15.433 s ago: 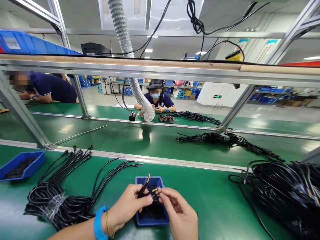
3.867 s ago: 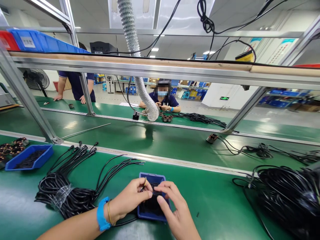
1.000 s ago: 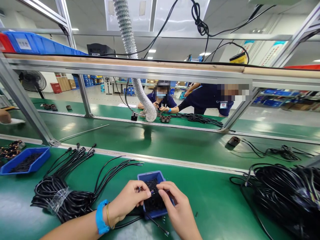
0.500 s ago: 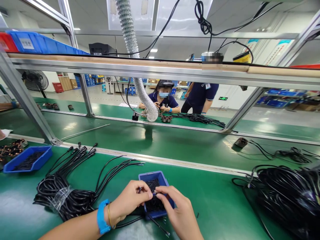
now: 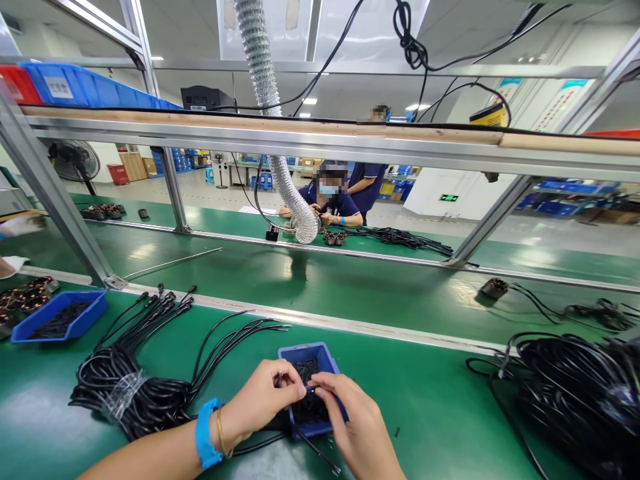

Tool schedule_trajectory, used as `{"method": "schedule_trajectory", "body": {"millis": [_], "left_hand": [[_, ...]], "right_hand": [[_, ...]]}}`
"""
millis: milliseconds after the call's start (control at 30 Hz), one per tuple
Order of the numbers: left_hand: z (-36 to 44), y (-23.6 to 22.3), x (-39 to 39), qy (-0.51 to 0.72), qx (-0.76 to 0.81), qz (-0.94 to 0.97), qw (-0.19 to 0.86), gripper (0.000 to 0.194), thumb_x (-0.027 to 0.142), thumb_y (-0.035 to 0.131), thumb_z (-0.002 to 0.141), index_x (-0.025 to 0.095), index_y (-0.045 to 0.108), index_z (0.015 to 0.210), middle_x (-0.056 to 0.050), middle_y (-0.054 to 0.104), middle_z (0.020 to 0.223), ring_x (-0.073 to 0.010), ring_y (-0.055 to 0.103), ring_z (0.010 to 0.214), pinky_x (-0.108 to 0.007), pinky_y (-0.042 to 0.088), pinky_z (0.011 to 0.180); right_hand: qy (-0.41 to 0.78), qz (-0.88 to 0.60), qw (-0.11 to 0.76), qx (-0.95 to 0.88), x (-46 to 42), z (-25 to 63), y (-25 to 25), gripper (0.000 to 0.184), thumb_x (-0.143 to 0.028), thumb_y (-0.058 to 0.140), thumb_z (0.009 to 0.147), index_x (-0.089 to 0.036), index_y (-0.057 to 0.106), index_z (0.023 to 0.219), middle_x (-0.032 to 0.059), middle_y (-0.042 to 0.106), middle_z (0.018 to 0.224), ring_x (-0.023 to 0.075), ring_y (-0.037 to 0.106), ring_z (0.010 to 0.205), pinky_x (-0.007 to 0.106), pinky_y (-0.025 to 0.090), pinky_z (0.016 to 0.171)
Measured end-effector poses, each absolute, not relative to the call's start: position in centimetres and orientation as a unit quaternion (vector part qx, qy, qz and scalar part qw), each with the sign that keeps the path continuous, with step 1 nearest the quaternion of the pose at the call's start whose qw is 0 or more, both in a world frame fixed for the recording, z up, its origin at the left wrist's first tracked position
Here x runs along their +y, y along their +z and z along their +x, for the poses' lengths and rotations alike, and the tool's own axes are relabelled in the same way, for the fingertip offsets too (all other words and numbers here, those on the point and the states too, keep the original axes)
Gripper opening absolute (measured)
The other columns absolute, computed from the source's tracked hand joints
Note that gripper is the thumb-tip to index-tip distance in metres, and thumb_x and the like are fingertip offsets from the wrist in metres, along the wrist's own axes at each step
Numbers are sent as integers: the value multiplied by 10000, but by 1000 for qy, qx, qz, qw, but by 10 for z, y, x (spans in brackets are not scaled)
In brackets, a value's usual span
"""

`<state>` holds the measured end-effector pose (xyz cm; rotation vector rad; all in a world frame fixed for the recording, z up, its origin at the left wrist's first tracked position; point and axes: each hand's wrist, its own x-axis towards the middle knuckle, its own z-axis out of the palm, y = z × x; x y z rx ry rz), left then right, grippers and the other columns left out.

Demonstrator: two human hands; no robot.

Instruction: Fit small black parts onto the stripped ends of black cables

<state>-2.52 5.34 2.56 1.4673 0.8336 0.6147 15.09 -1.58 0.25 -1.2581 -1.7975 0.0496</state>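
Over a blue bin [image 5: 329,357] of short black tube pieces [image 5: 307,367], my two hands meet fingertip to fingertip. My left hand [image 5: 270,397], with a blue wristband, pinches what looks like a thin wire end; the fingers hide most of it. My right hand [image 5: 357,417] pinches a small dark tube [image 5: 311,389] at the same spot. Beneath my wrists a black cable [image 5: 263,443] runs to the right, its stripped ends lying by the bin's front. A tied bundle of black cables [image 5: 127,383] lies left of my left hand.
A big coil of black cable [image 5: 565,400] lies at right. Another blue bin [image 5: 63,320] sits at left near copper-wound motor cores [image 5: 30,297]. A metal frame [image 5: 300,137] crosses ahead, with a silver hose [image 5: 285,187] hanging down. Two people are beyond the far bench.
My hands keep nearly the same pinch over the bin. The standing person in the background has moved left, behind the seated one. At far left another person's gloved hand has come into view.
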Motion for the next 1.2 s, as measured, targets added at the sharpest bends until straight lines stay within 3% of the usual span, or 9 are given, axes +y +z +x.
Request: {"method": "schedule_trajectory", "body": {"millis": [200,333,500,667,967,1200], "left_hand": [[-24,26,53,272,361,622,640,255,399,720,710,155,646,714,22,540,642,-128,452,601,-261,364,595],[-24,29,53,268,370,601,656,303,441,712,706,148,643,741,36,509,615,-115,422,560,-255,340,552],[-25,30,54,244,391,585,667,213,363,656,688,157,608,715,50,473,602,-99,400,537,-238,271,512],[-24,32,52,225,376,591,677,143,305,620,656,168,596,688,69,430,543,-96,370,516,-237,264,512],[-24,34,50,224,374,598,672,178,334,644,666,160,613,689,58,467,561,-99,402,536,-237,287,525],[-24,30,50,231,364,583,688,157,301,630,680,156,593,726,58,475,599,-91,395,545,-232,287,524]], "right_hand": [[-98,-475,402,-777,-18,144,4,361,-160,405,1015,-206,576,1329,85,751,937,220,706,784,349,590,687],[-89,-474,398,-780,-16,141,-1,435,-189,400,1035,-214,429,1468,85,747,970,219,704,817,350,585,717],[9,-536,502,-678,-12,146,-7,332,-214,492,1010,-248,497,1340,-13,758,850,142,728,728,240,593,726],[69,-561,557,-608,-14,144,-3,239,-237,545,978,-248,562,1216,-30,779,862,112,751,759,174,588,746],[16,-552,582,-597,-16,136,1,130,-288,590,960,-210,669,1027,27,781,835,163,757,716,234,616,684],[-13,-516,564,-645,-14,127,1,110,-181,599,942,-230,684,990,4,756,828,137,727,701,203,583,672]]}}
